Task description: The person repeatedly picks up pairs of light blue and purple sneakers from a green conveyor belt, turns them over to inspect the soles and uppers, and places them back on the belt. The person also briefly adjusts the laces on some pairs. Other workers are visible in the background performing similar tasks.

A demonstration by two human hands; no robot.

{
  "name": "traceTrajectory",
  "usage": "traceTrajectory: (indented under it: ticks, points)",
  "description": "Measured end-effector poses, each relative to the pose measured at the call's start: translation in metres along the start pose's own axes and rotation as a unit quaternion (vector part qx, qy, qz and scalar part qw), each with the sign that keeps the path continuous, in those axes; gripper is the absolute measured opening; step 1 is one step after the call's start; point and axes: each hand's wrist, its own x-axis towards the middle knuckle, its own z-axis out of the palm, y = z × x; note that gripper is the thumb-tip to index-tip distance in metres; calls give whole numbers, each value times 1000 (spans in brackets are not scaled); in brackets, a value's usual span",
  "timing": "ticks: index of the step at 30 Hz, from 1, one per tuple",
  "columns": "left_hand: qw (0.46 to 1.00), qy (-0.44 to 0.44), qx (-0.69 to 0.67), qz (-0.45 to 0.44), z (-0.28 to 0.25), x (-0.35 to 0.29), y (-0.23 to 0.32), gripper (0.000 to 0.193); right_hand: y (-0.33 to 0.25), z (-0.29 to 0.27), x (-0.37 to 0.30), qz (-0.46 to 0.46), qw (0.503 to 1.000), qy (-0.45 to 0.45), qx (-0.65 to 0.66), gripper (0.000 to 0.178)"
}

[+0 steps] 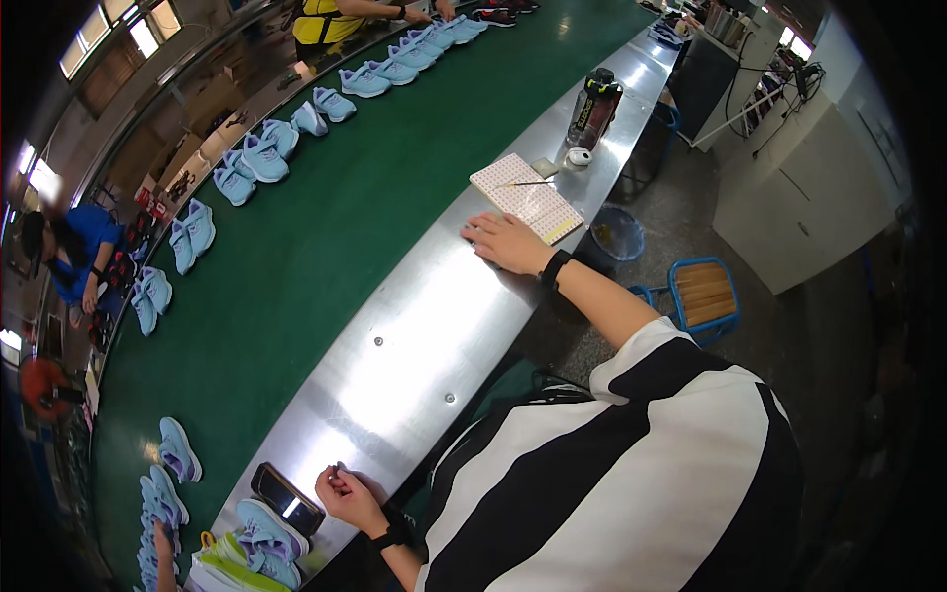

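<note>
My right hand point(508, 244) rests palm down on the metal ledge point(390, 345), fingers spread, beside a sheet of small printed labels point(538, 205). A thin pen-like stick point(528, 183) lies across that sheet. Lower left, my left hand point(350, 498) is closed above the ledge with its fingertips drawn together; whether anything is between them is too small to tell. Close to it lies a dark phone point(286, 496). Just past the phone, a pair of light blue sneakers point(266, 538) sits by a yellow-green item point(219, 567).
Light blue sneakers point(264, 158) line the far side of the green belt point(326, 237). A dark bottle point(595, 109) stands on the ledge. Co-workers in yellow point(326, 28) and blue point(89, 247) work across; another person's hand point(164, 553) touches shoes. A blue-framed stool point(703, 291) is at right.
</note>
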Motion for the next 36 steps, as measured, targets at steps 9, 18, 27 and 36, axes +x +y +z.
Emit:
traceTrajectory:
  ticks: [9, 18, 27, 36]
  points:
    - [1000, 10, -2, 7, -5, 6, 5, 12, 44, -24, -2, -60, 997, -38, -5, 45]
    - [998, 40, -45, 11, -10, 8, 13, 10, 42, -41, 13, -1, 992, -116, 48, 46]
    - [999, 21, -49, 7, -14, 9, 15, 11, 38, -20, 10, 77, 989, -66, 108, 44]
    - [979, -198, 2, -57, -78, 95, 5, 45, 37, -42, 17, 11, 990, -124, 65, 44]
